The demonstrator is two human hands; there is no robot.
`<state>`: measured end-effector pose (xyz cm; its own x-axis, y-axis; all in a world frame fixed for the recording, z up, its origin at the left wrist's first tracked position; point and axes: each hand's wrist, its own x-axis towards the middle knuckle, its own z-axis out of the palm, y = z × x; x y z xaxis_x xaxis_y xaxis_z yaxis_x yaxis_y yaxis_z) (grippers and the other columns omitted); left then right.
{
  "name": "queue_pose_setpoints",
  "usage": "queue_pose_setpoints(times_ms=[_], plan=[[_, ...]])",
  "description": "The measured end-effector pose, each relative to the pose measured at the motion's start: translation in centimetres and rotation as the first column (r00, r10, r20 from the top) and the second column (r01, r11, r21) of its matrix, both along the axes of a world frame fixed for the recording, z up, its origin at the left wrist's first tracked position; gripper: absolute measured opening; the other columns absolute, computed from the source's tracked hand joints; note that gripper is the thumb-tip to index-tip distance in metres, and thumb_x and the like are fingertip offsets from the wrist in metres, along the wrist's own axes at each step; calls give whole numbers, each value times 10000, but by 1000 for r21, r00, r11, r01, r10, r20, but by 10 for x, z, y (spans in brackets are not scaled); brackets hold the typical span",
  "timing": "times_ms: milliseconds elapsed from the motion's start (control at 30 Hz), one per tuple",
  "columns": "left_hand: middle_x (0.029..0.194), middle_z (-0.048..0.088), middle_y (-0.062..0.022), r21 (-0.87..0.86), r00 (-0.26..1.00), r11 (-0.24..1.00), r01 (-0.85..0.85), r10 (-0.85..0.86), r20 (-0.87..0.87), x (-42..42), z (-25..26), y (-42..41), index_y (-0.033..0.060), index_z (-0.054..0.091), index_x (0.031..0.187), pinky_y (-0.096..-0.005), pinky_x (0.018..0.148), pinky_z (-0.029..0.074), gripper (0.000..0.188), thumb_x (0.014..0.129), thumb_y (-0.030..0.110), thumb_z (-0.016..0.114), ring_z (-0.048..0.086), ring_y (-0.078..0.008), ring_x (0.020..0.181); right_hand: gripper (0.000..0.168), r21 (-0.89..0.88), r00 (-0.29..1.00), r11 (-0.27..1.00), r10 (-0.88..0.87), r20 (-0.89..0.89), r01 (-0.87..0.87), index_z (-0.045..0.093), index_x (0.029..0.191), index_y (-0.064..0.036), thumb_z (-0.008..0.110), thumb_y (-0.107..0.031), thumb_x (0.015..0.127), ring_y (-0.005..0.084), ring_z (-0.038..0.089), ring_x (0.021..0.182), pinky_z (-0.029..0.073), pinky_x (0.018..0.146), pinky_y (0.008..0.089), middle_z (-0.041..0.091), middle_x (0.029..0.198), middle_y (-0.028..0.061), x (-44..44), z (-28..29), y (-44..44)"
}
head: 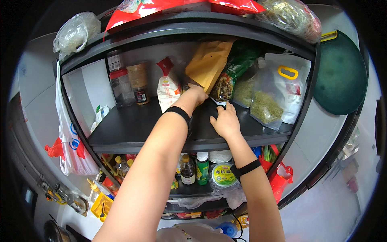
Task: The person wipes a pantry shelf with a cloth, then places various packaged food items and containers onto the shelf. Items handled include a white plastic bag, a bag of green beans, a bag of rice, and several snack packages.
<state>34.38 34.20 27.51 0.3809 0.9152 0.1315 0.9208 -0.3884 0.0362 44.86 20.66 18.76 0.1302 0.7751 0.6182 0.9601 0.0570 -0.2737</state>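
Note:
My left hand (198, 94) is at the bottom of a tilted brown kraft paper bag (208, 62) on the black shelf (121, 127); its fingers are partly hidden against the bag. Just right of that bag leans a green printed plastic bag (226, 86) with a clear window showing dark dried food. My right hand (227, 121) is over the shelf with fingers spread, its fingertips close to the green bag's lower end. To the left of the paper bag stands a white pouch with a red top (168, 90). Black bands circle both forearms.
Clear bags of green beans (266, 106) stand at right. Jars (121, 87) and a wooden container (137, 75) stand at left. Bottles (187, 171) and a round labelled package (224, 175) fill the shelf below. A dark green pan (340, 75) hangs outside the right post.

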Motion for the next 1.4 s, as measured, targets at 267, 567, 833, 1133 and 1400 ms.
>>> queue_pose_setpoints(times_ms=[267, 567, 833, 1133, 1400], plan=[[1266, 476, -354, 86, 863, 936, 342, -349, 366, -63, 2, -129, -86, 207, 1423, -336, 994, 415, 993, 773, 481, 699, 500, -347, 1219, 484, -83, 998, 996, 22, 67, -17, 591, 1211, -48, 604, -355, 837, 398, 330, 1333, 357, 1044, 483, 409, 1391, 250, 7, -1, 0], [1316, 504, -169, -354, 337, 635, 686, 155, 929, -229, -167, -276, 92, 263, 1473, -345, 997, 411, 648, 922, 137, 601, 516, -218, 1188, 387, 252, 889, 859, 393, 235, -446, 614, 1159, -20, 580, -259, 857, 319, 496, 1217, 299, 1066, 486, 553, 1278, 181, -127, -48, -71], [1149, 590, -106, -697, 175, 714, -61, 695, 697, -341, -250, -440, 16, 406, 1382, -300, 830, 495, 608, 918, 355, 602, 587, -166, 1013, 345, -156, 90, 40, 940, -328, -987, 613, 1111, 28, 654, -150, 819, 352, 591, 1058, 467, 909, 391, 623, 1127, 214, -286, -147, -162], [1100, 624, -118, -723, -500, 572, -387, 528, 686, -455, -340, -695, 16, 468, 1327, -278, 747, 524, 490, 942, 304, 563, 634, -161, 925, 358, -475, -371, -564, 817, -441, -676, 645, 1118, -43, 643, -256, 832, 351, 615, 998, 486, 861, 389, 650, 1058, 205, -452, -212, -341], [934, 640, -74, -777, -808, 226, -588, -126, 575, -537, -394, -957, 30, 582, 1139, -235, 629, 541, 286, 938, 231, 550, 642, -130, 768, 375, -651, -580, -699, 673, -459, -296, 641, 1131, -36, 628, -273, 841, 334, 611, 1025, 474, 902, 362, 644, 1103, 192, -616, -255, -573]])
